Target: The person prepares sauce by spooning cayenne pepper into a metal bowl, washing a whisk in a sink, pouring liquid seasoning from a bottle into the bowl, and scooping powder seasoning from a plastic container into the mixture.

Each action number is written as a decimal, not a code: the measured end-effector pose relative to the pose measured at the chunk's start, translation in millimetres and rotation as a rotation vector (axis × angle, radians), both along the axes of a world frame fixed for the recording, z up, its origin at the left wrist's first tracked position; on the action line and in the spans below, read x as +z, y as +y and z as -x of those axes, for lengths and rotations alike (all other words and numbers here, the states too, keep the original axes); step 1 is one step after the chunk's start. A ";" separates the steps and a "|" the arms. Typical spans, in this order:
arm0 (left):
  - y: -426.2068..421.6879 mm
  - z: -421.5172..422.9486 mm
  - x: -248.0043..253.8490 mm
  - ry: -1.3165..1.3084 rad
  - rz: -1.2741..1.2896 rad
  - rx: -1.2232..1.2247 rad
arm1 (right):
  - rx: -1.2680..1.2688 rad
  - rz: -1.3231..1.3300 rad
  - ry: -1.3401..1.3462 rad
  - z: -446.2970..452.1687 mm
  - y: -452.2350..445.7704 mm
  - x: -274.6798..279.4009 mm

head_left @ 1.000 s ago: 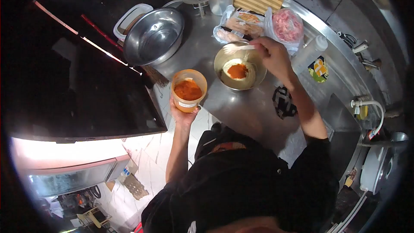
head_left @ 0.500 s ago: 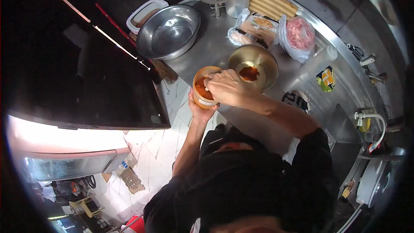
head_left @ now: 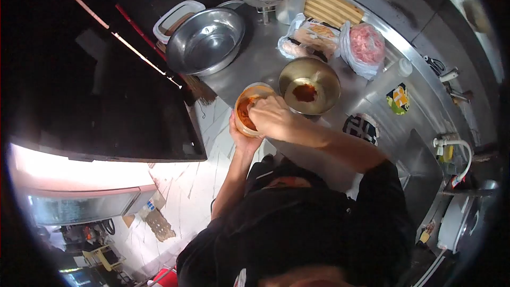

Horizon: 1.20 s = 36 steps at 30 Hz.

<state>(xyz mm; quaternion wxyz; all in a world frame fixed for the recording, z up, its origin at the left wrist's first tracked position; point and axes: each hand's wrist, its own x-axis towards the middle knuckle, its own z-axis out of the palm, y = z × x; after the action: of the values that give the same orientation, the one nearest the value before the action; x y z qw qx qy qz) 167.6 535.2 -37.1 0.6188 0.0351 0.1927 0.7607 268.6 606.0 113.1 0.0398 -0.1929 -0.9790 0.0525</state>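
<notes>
Orange tub (head_left: 243,126) held clear of the surface (head_left: 258,58), near its edge and just left of the metal bowl (head_left: 329,82). Left hand (head_left: 245,139) cups its lower wall; right hand (head_left: 271,117) reaches into the mouth, fingers bent, grip hidden, cannot tell on what. Judgement: brace the tub firmly, work clear of its rim. Mouth points upward; long axis, base to mouth, roughly upright, exact tilt uncertain.
</notes>
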 end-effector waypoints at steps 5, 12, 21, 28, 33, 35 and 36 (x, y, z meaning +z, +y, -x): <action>-8.3 20.2 -16.7 -0.155 -0.171 -0.172 | -0.105 -0.148 0.452 -32.9 12.4 19.3; -15.1 23.9 -20.9 -0.359 -0.157 -0.367 | -0.369 1.370 0.561 -34.4 39.8 -59.3; -6.5 28.9 10.9 -0.156 0.072 -0.218 | -0.361 1.291 0.712 -47.9 52.5 -49.0; -2.7 24.4 16.4 -0.038 0.190 -0.228 | 0.164 0.215 0.527 -37.7 31.9 -2.2; -3.6 29.6 21.3 -0.050 0.260 -0.283 | 0.225 0.243 0.475 -33.1 41.1 -3.3; -5.4 35.7 31.3 -0.077 0.275 -0.347 | 0.295 0.154 0.489 -31.1 42.2 -0.2; -6.0 38.2 34.4 -0.090 0.284 -0.379 | 0.329 0.111 0.495 -29.8 42.0 1.1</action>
<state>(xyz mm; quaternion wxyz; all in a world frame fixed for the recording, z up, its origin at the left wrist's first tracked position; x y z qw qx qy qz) 129.3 529.1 -2.7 0.7573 -0.0506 0.2598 0.5970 298.4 648.0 114.2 0.2574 -0.0150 -0.9534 0.1569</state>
